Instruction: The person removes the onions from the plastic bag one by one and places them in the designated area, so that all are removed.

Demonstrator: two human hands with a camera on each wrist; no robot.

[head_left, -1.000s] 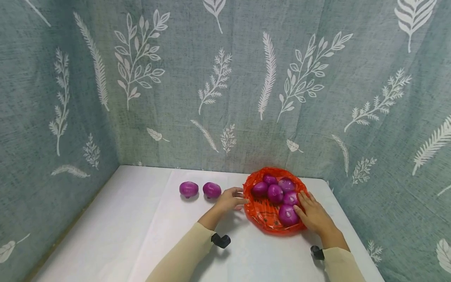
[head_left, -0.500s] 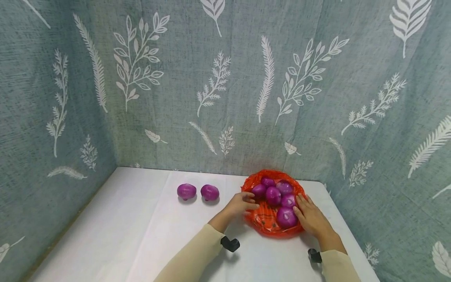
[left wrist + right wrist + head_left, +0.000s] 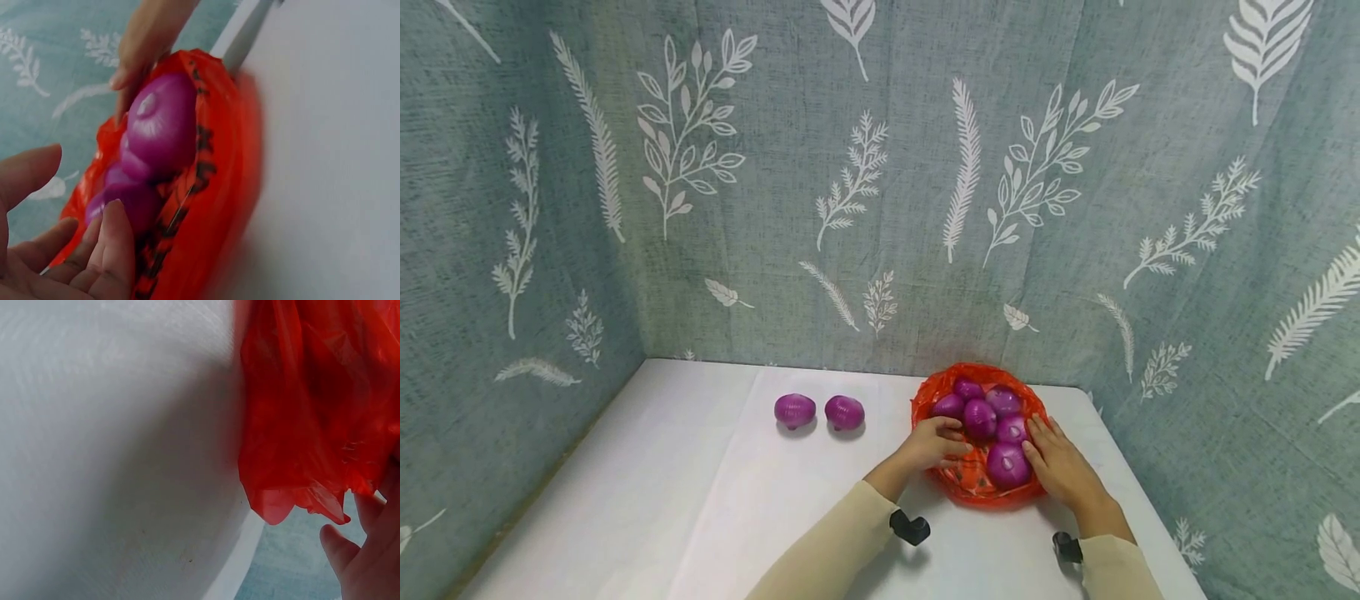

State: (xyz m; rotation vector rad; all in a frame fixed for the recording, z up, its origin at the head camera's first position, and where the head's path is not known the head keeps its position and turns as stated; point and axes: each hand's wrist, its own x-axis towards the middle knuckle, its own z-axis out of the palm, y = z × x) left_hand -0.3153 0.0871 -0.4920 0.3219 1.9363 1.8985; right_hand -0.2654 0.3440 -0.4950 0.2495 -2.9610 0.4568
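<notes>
While both hands reach in from the near edge, a red bag (image 3: 973, 483) of purple onions lies on the white bench (image 3: 700, 500), toward its far right corner and close to the leaf-print cloth (image 3: 880, 167) that forms the backdrop. The left hand (image 3: 934, 442) rests at the bag's left rim with fingers loosely spread and only slightly bent; from the head view it is hard to say whether the fingertips pinch the plastic or merely touch it, and the left wrist view shows the fingers (image 3: 109, 244) relaxed beside the bag (image 3: 212, 187), gripping nothing clearly. The right hand (image 3: 1060, 468) lies flat against the bag's right side, fingers straight, touching the front onion (image 3: 1007, 463). The right wrist view is mostly blurred bench and crumpled red plastic (image 3: 312, 406), with just a cut-off edge of the hand (image 3: 369, 562) in the lower right corner, so its grip cannot be confirmed there. About six onions sit in the bag, though those at the back overlap and their count is uncertain. Two more onions lie on the bench to the left, well apart from the bag: a left onion (image 3: 794, 409) and a right onion (image 3: 844, 412), just beside each other. Cream sleeves (image 3: 827, 550) cover both forearms, each carrying a small black wrist device (image 3: 910, 527).
</notes>
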